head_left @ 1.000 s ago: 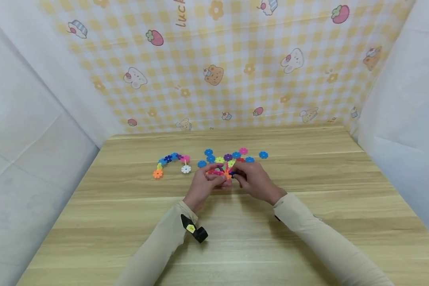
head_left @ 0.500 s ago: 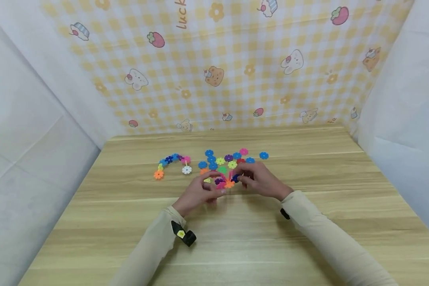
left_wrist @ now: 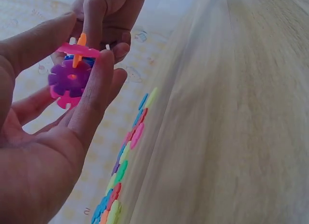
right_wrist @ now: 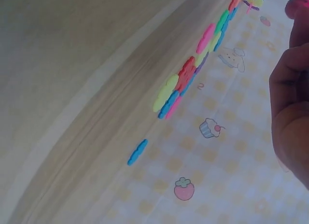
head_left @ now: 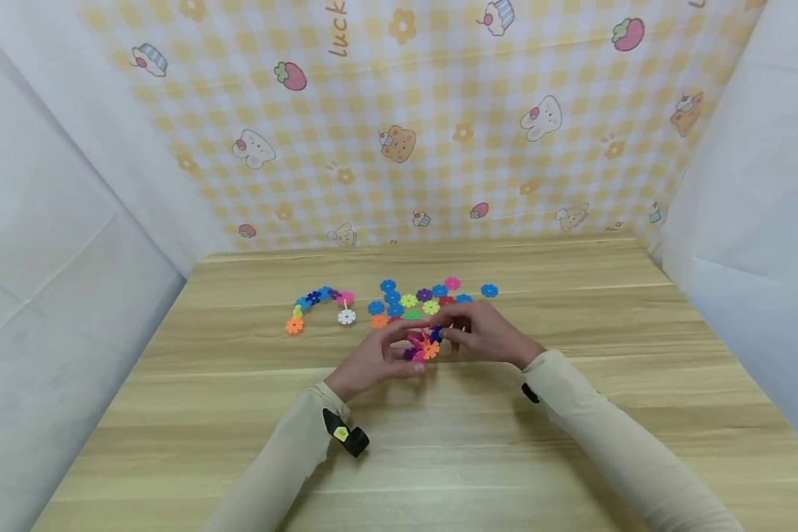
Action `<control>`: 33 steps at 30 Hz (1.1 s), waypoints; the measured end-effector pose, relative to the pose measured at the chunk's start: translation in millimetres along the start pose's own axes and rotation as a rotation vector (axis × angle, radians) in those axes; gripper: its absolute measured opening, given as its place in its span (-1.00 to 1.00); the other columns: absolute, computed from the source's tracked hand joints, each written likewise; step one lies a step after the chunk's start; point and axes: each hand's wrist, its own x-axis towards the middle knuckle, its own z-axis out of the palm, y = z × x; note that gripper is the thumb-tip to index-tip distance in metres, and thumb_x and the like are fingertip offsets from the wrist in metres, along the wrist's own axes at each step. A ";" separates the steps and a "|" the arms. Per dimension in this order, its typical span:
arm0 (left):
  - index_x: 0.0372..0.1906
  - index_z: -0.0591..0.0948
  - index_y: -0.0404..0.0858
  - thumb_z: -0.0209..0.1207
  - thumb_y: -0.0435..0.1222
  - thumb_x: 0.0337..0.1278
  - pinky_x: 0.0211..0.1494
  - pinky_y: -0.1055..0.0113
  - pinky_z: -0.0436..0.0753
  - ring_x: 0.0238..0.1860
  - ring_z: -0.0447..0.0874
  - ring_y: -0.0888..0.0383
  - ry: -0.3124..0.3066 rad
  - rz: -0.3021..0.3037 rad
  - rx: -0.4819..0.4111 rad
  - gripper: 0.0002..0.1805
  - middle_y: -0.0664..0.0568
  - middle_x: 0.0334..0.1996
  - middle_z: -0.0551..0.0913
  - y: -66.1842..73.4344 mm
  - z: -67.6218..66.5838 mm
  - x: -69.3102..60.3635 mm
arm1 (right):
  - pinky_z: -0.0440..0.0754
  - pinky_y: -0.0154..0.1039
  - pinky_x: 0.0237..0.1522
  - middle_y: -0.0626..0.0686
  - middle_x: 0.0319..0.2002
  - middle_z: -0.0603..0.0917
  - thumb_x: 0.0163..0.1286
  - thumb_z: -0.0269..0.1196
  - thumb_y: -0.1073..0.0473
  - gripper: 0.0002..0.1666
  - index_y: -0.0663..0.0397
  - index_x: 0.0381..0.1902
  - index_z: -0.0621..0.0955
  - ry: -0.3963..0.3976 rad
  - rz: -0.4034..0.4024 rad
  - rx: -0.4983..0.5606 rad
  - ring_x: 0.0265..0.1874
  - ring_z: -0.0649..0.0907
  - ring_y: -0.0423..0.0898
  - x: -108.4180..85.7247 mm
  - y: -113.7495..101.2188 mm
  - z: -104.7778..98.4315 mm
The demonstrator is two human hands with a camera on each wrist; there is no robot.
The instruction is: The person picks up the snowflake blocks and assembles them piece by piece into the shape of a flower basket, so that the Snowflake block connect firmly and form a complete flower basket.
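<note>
In the head view, my left hand (head_left: 372,362) holds a small cluster of joined flower-shaped plastic discs between thumb and fingers. The cluster has an orange disc (head_left: 431,349), pink discs and a purple disc (left_wrist: 70,78), the last seen clearly in the left wrist view. My right hand (head_left: 482,334) pinches a dark blue flower disc (head_left: 437,334) at the cluster's right side. Whether that disc is slotted into the orange one cannot be told. The right wrist view shows only part of the right hand (right_wrist: 292,108) at its edge.
Behind the hands lie several loose flower discs, among them a blue disc (head_left: 489,290) at the right and a green disc (head_left: 412,315). A curved chain of joined discs (head_left: 314,297), with a white disc (head_left: 346,316) at one end, lies left on the wooden table (head_left: 239,414).
Both hands have drawn slightly nearer to the body with the cluster, uncovering more loose discs. The cluster has turned so that the orange disc's face shows more.
</note>
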 end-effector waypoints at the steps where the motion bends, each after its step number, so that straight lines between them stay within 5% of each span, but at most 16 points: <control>1: 0.43 0.38 0.12 0.38 -0.25 0.19 0.41 -0.05 0.50 0.34 0.46 -0.08 0.014 -0.002 0.002 -0.28 0.00 0.38 0.40 0.0 0.0 0.2 | 0.69 -0.31 -0.40 0.07 -0.23 0.77 0.42 0.23 0.35 -0.77 0.07 -0.03 0.69 0.001 0.008 -0.009 -0.49 0.72 -0.03 1.0 1.5 -1.4; 6: 0.48 0.30 0.13 0.41 -0.36 0.10 0.31 0.04 0.59 0.18 0.58 -0.06 0.087 -0.017 0.006 -0.13 -0.11 0.30 0.38 1.0 -1.1 1.0 | 0.72 -0.32 -0.35 0.14 -0.21 0.77 0.41 0.26 0.33 -0.80 0.18 -0.04 0.67 -0.013 0.085 -0.104 -0.41 0.74 -0.05 10.1 12.3 -15.4; 11: 0.45 0.34 0.23 0.44 -0.37 0.05 0.27 0.11 0.61 0.15 0.54 0.03 0.114 -0.018 0.019 -0.12 -0.08 0.27 0.38 1.4 -2.0 -0.9 | 0.69 -0.25 -0.29 0.07 -0.29 0.77 0.36 0.32 0.29 -0.87 0.16 -0.15 0.71 -0.025 0.171 -0.326 -0.37 0.68 -0.12 19.8 24.8 -28.4; 19: 0.46 0.34 -0.06 0.47 -0.34 0.02 0.27 0.14 0.64 0.02 0.75 0.05 0.102 -0.088 0.005 -0.13 -0.13 0.26 0.48 0.5 -3.0 -3.1 | 0.66 -0.12 -0.14 0.08 -0.32 0.74 0.28 0.39 0.19 -0.79 0.17 -0.16 0.73 -0.108 0.265 -0.525 -0.35 0.61 -0.06 32.6 34.0 -25.0; 27: 0.49 0.34 0.01 0.45 -0.31 0.05 0.26 0.11 0.65 0.14 0.66 -0.01 0.079 -0.076 0.055 -0.13 0.01 0.46 0.34 1.1 -0.7 0.7 | 0.54 -0.27 -0.37 0.01 -0.45 0.65 0.27 0.42 0.01 -0.72 0.09 -0.43 0.65 -0.070 0.388 -0.576 -0.43 0.54 -0.10 40.6 37.6 -10.6; 33: 0.52 0.28 0.09 0.45 -0.37 0.03 0.31 0.09 0.61 0.21 0.57 -0.02 0.069 -0.027 0.055 -0.05 -0.05 0.37 0.37 -1.1 0.8 3.1 | 0.46 -0.30 -0.41 0.04 -0.44 0.59 0.29 0.34 0.16 -0.80 0.10 -0.47 0.59 -0.122 0.442 -0.560 -0.43 0.51 -0.08 47.7 34.8 -6.4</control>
